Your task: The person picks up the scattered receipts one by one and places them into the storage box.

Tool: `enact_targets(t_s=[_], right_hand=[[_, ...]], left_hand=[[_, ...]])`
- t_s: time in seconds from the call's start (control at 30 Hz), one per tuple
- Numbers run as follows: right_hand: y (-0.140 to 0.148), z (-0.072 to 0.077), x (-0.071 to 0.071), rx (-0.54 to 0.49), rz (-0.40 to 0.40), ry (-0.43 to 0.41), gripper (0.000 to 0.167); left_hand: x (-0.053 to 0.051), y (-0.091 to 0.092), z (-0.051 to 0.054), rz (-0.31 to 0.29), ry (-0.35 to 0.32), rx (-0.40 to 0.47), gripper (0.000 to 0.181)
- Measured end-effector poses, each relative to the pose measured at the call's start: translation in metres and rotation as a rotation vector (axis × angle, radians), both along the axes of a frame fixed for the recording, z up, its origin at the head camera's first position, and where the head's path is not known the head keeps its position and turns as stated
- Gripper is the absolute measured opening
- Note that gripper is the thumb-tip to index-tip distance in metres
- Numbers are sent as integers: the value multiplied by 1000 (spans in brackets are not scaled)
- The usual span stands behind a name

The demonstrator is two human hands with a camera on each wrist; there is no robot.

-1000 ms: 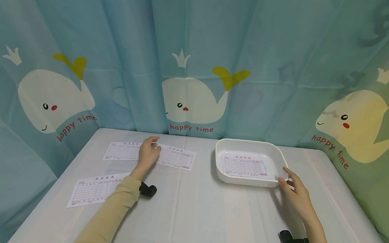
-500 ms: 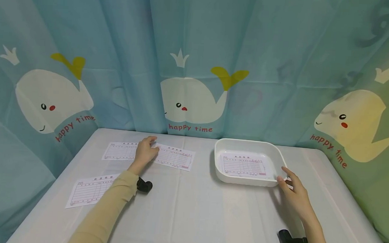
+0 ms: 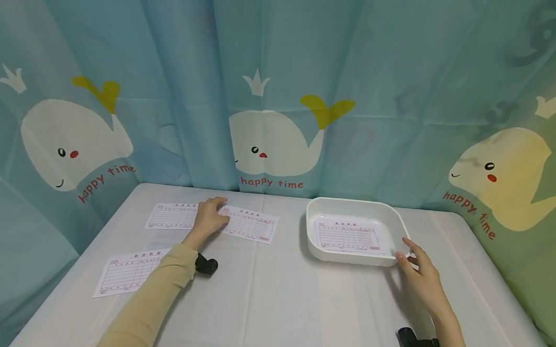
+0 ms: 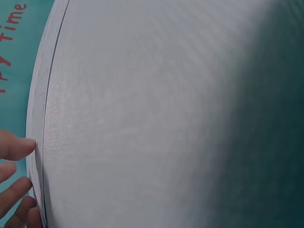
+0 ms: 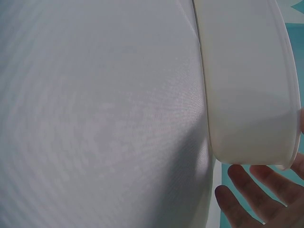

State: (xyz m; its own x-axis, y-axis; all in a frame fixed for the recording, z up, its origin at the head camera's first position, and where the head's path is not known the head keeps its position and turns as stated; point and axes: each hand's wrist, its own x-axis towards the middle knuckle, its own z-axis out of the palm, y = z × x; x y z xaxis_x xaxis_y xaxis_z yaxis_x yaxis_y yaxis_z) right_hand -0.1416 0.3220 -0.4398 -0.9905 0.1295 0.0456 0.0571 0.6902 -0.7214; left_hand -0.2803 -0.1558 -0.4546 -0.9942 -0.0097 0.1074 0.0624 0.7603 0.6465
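Note:
In the head view, my left hand [image 3: 208,219] lies between two printed slips, its thumb and forefinger spread at the near end of the middle slip [image 3: 251,225]. Its palm side covers the right end of the back left slip [image 3: 172,216]. The left wrist view shows the fingertips [image 4: 27,147] low against the paper, seen edge-on. My right hand [image 3: 425,281] holds the right front corner of the white tray [image 3: 349,258], thumb at the rim and other fingers outside and below. A printed slip [image 3: 347,236] lies flat inside the tray.
Another printed slip [image 3: 128,273] lies at the front left, partly under the left forearm in view. A black wrist camera sits by each wrist. Behind the white-covered table [image 3: 289,310] hangs a blue-green curtain [image 3: 381,95] with whale prints.
My left hand has shifted slightly left, uncovering more of the middle slip's left end, and its fingers have since lowered a little. My right hand keeps its hold on the tray.

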Motion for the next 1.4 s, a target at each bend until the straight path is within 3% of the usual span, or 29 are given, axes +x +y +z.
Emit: enact_targets(t_s=[0.33,0.6,0.8,1.17,1.4], right_hand=[[0,1,0,7,10,8,62],[0,-1,-1,12,5,8,61],[1,-2,-1,5,1,12,62],[1,-1,0,21,10,49,59],[0,0,0,8,9,42,60]], left_hand=[[-1,5,0,-33,48,32,58],[-3,11,3,-34,-26,36,65],[-3,13,1,-35,-4,59,65],[-7,12,-3,-65,-34,68,61],[-7,11,-3,-89,-6,85,55]])
